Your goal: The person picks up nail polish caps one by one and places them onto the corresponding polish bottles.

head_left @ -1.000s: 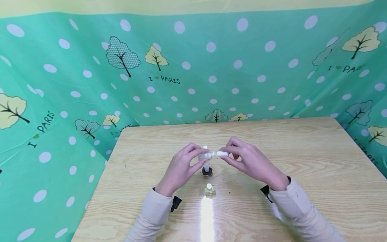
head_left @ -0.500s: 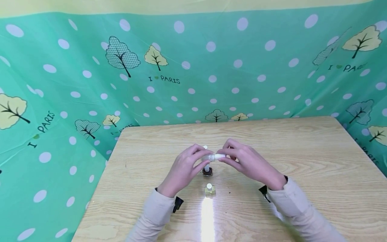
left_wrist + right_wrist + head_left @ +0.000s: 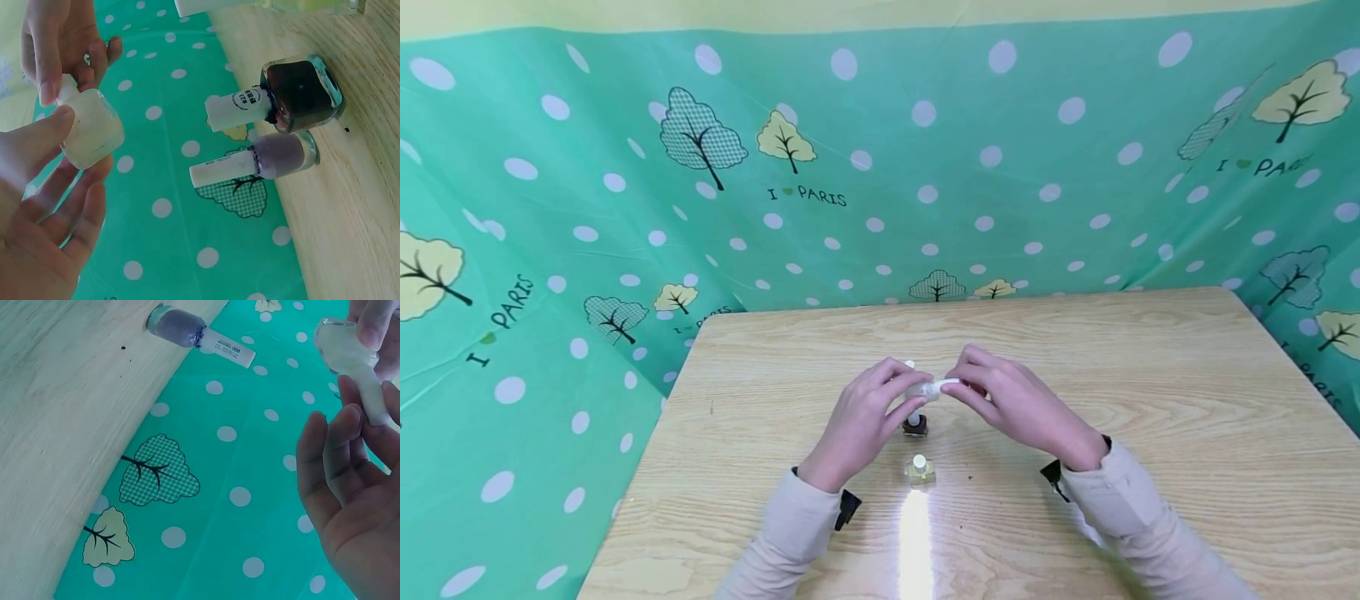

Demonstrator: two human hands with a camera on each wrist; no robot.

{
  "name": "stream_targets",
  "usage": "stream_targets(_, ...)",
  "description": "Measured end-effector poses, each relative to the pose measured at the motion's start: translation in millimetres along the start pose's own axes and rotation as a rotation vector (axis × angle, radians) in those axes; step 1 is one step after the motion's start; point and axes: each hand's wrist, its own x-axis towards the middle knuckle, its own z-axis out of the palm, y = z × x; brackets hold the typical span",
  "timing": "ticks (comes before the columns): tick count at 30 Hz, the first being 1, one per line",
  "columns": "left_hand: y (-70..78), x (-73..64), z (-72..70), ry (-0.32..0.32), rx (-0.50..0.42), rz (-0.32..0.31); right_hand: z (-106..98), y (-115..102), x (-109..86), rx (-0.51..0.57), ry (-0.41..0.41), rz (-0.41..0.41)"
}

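Observation:
My left hand (image 3: 861, 408) pinches a bottle of whitish nail polish (image 3: 94, 128) between thumb and fingers, lying sideways above the table. From the other side, my right hand (image 3: 1018, 400) grips its long white cap (image 3: 370, 394), which sits against the bottle's neck. Below the hands stands a dark nail polish bottle (image 3: 915, 426) with a white cap. A purple nail polish bottle (image 3: 281, 155) is upright behind it, mostly hidden by the left hand in the head view. Closest to the person is a pale yellow nail polish bottle (image 3: 921, 473).
The wood-grain table (image 3: 760, 433) reflects a bright strip of light in front of the yellow bottle. Green dotted cloth (image 3: 880, 167) hangs behind the table and at both sides. Small dark specks mark the tabletop right of the bottles.
The cap and bottle have come together; a second ago the brush stem showed between them. My left hand has shifted slightly right, and my right fingers have turned around the cap.

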Motion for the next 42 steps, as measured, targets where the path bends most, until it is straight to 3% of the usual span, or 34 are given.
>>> stream_targets(10,0.3,-2.2,3.5,0.042,0.023,0.029,8.0,1.0,3.3,0.040,0.014,0.062)
stream_targets(18,-0.8,-2.8,5.5,0.020,0.014,0.014,12.9,0.2,2.7,0.057,0.012,0.147)
stream_targets(26,-4.9,-3.5,4.4,-0.019,0.034,-0.023,6.3,1.4,-2.5,0.092,0.060,0.038)
stream_targets(32,-5.0,-3.7,3.5,-0.025,0.016,-0.043,3.8,3.1,-3.8,0.054,0.082,-0.036)
stream_targets(42,-1.6,-4.1,5.2,-0.009,0.019,-0.035,7.3,4.1,-4.9,0.009,0.112,-0.049)
